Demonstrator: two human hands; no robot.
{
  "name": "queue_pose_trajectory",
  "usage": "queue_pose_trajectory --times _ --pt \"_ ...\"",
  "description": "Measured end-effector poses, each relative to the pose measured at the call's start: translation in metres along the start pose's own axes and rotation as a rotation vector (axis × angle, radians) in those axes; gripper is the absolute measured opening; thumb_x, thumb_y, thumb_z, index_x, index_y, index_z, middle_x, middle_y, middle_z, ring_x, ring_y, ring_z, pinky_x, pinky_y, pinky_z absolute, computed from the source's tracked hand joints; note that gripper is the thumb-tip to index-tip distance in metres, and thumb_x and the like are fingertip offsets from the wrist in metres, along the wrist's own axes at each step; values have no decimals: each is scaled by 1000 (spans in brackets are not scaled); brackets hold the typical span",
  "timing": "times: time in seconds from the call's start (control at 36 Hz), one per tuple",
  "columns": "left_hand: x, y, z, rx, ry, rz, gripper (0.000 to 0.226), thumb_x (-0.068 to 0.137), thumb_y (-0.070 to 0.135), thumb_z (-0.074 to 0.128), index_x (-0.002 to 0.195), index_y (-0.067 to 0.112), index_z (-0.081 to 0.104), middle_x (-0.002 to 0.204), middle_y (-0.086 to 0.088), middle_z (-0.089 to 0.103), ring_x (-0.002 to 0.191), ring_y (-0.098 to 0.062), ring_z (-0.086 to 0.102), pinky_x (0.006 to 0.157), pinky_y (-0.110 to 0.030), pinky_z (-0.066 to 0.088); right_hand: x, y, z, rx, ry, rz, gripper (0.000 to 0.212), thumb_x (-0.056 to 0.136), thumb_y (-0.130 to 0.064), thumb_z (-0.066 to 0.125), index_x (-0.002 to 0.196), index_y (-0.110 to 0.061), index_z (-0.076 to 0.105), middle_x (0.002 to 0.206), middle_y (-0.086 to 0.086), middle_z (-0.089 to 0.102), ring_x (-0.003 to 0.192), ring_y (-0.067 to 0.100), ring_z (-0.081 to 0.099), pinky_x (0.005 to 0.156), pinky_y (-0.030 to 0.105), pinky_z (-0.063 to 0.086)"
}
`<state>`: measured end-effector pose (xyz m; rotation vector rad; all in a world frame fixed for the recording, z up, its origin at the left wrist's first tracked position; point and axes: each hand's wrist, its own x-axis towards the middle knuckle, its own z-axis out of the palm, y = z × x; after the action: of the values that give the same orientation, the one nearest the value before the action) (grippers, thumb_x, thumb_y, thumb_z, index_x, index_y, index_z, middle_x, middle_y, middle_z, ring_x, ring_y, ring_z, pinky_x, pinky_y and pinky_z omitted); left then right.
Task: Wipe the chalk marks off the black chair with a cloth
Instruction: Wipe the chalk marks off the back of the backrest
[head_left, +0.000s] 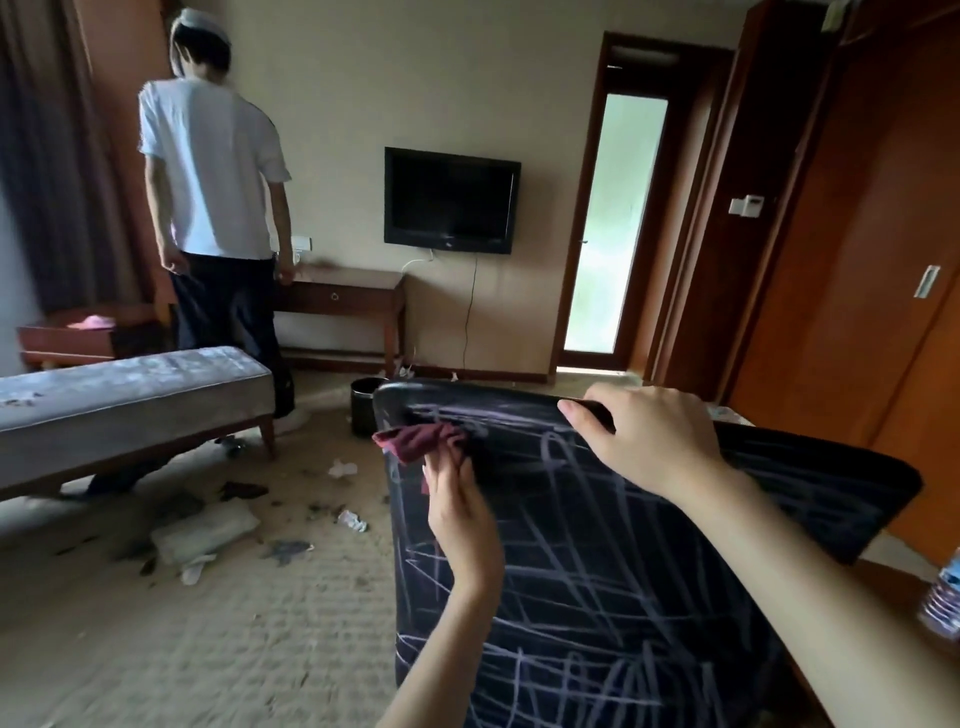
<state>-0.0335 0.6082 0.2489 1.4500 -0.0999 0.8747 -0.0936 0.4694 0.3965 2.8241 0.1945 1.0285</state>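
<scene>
Near the top-left corner of the chalk-scribbled black padded chair (779, 499), my left hand (457, 512) pinched the maroon cloth (418, 440), limp & v. light; right hand (652, 441) fingers curled over the chair's stiff top edge, prob. the best steadying hold.

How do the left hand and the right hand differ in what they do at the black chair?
The left hand pinches a dark red cloth against the chalk-marked black chair; the right hand holds no cloth. The left hand points its fingers up near the chair's upper left corner; the right hand curls over its top edge, further right. Both are at the upper part of the chair.
</scene>
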Motion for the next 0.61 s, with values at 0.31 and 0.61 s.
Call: queue_pose_trajectory --times 0.31,0.61 --pt "49 36 -9 -269 359 -286 33 101 18 46 130 9 58 127 -4 61 119 -12 55 100 -21 41 -8 10 5 81 143 -30 64 89 -66 22 67 -23 65 41 -11 40 36 8 43 40 15 33" --pt "-37 60 7 -135 -164 172 41 101 23 42 140 14 44 151 0 38 141 -9 31 115 -26 27 -22 16 -15 74 5 12 48 94 -62 33 103 -32 70 83 -6 71 78 16 65 58 25 36"
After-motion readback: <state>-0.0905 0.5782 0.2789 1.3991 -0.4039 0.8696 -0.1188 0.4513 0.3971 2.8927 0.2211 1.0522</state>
